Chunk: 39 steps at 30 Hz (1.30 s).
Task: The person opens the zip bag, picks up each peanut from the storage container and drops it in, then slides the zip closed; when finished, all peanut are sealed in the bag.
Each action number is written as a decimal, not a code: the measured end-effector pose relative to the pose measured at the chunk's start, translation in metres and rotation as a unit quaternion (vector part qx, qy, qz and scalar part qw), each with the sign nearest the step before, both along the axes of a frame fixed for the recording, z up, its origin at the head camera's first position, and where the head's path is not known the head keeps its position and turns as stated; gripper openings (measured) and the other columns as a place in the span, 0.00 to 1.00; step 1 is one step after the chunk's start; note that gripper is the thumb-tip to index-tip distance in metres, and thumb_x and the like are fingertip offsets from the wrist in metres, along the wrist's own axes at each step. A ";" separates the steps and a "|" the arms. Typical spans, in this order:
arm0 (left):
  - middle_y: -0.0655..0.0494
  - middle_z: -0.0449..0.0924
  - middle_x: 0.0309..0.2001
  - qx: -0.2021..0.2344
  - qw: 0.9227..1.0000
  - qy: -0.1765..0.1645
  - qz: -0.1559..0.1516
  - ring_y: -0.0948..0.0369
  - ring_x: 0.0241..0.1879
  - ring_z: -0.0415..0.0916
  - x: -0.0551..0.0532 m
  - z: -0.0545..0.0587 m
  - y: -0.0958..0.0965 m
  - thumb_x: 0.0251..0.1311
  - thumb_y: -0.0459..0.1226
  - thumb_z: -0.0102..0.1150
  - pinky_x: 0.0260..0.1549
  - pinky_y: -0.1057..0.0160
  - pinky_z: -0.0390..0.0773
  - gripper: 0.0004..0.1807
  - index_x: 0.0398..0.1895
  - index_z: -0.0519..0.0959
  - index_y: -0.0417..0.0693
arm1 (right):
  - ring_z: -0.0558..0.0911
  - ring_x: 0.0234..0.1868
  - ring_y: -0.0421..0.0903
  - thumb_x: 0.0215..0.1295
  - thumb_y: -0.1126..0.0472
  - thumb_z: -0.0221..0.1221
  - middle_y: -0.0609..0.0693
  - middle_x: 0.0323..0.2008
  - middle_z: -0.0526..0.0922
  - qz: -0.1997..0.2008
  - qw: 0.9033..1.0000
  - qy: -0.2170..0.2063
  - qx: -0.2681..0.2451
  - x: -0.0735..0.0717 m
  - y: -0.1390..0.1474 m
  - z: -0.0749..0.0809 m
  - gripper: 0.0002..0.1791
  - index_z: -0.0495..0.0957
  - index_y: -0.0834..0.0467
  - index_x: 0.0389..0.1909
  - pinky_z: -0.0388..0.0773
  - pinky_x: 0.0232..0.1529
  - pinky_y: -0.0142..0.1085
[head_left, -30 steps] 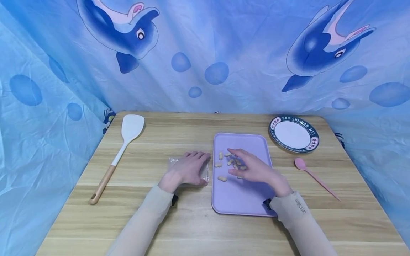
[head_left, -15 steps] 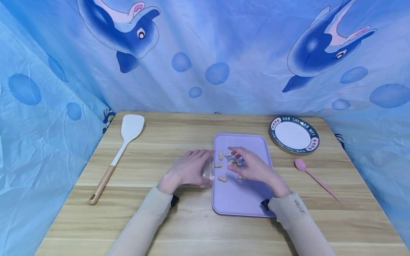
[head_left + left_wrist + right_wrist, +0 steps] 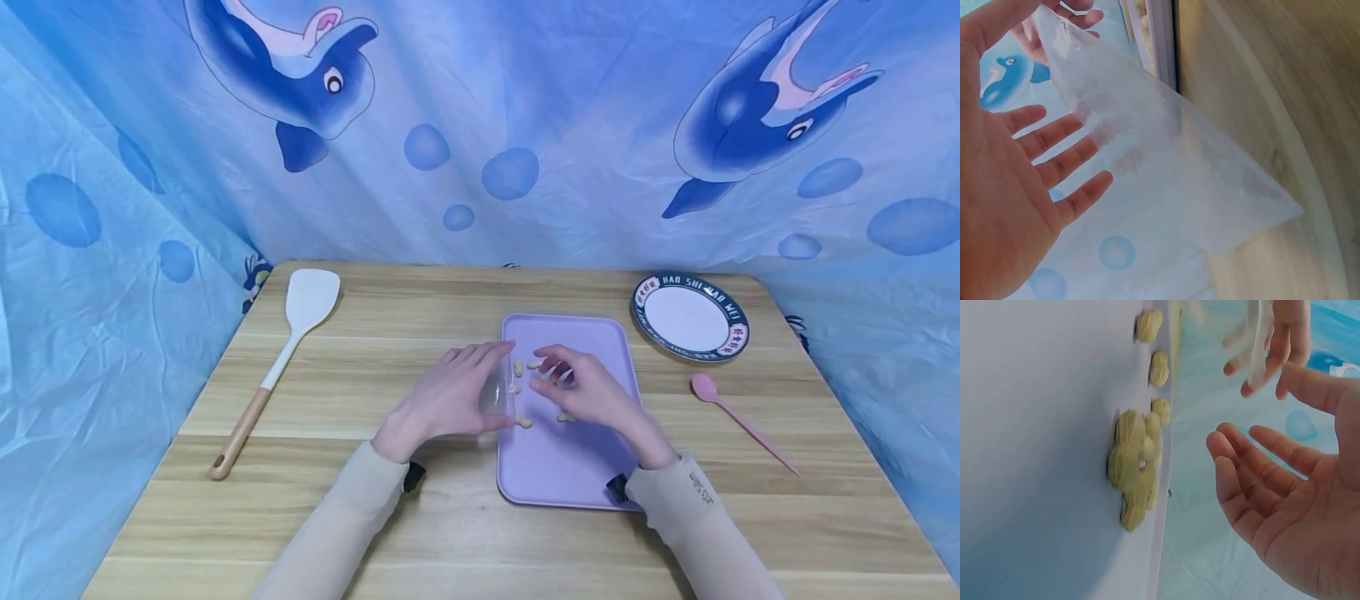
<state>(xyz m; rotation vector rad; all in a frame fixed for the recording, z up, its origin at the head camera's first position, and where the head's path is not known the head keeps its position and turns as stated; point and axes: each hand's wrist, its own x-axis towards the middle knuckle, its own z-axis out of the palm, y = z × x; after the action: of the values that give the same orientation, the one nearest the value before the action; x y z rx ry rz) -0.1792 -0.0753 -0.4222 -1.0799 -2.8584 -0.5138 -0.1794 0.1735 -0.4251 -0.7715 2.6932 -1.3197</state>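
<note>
From where I stand, a person leans both forearms over a wooden table (image 3: 442, 525). On it, a little right of the middle, lies a lilac tray (image 3: 566, 467), its short edges facing the near and far sides. Peanuts (image 3: 1125, 456) lie on the tray, some bunched together, others set apart towards its left edge. The left hand (image 3: 450, 396) reaches to that left edge with a clear plastic bag (image 3: 1210, 169); its fingers are straight and spread wide, the thumb well apart from them, the bag against the hand. Quite how the bag is supported, I cannot tell. The right hand (image 3: 596, 392) hovers over the peanuts, loosely bent, thumb and forefinger apart, nothing between them.

Along the table's left edge lies a white spatula (image 3: 278, 363) with a wooden handle. A plate (image 3: 686, 317) with a dark green lettered rim sits near the far right corner, and a pink spoon (image 3: 738, 418) lies between the tray and the right edge. Behind hangs a blue dolphin curtain (image 3: 585, 225).
</note>
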 end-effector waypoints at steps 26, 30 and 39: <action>0.52 0.61 0.74 0.053 0.998 -0.018 -0.031 0.53 0.71 0.60 0.002 -0.008 0.009 0.48 0.66 0.67 0.68 0.46 0.59 0.58 0.79 0.53 0.54 | 0.84 0.32 0.53 0.69 0.58 0.61 0.53 0.31 0.84 -0.045 0.975 -0.201 -0.084 0.007 -0.018 -0.002 0.17 0.79 0.70 0.48 0.81 0.35 0.48; 0.53 0.61 0.74 0.045 0.998 -0.018 -0.031 0.53 0.71 0.60 0.002 -0.008 0.009 0.48 0.66 0.67 0.68 0.46 0.59 0.58 0.79 0.53 0.54 | 0.84 0.31 0.51 0.69 0.59 0.60 0.53 0.29 0.84 -0.040 0.976 -0.198 -0.084 0.007 -0.020 -0.004 0.15 0.80 0.69 0.45 0.82 0.35 0.46; 0.52 0.61 0.74 0.032 0.999 -0.008 -0.029 0.54 0.70 0.61 0.003 -0.009 0.009 0.46 0.66 0.69 0.67 0.47 0.61 0.60 0.79 0.53 0.53 | 0.82 0.27 0.47 0.69 0.63 0.60 0.52 0.25 0.83 -0.020 0.978 -0.188 -0.090 0.007 -0.021 -0.009 0.11 0.82 0.69 0.37 0.81 0.31 0.42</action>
<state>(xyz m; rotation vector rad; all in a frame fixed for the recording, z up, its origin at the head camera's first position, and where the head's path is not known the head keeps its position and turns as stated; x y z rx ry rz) -0.1765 -0.0658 -0.4312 -1.1557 -2.8106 -0.6178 -0.1726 0.1524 -0.4339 -0.4238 2.3295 -1.5551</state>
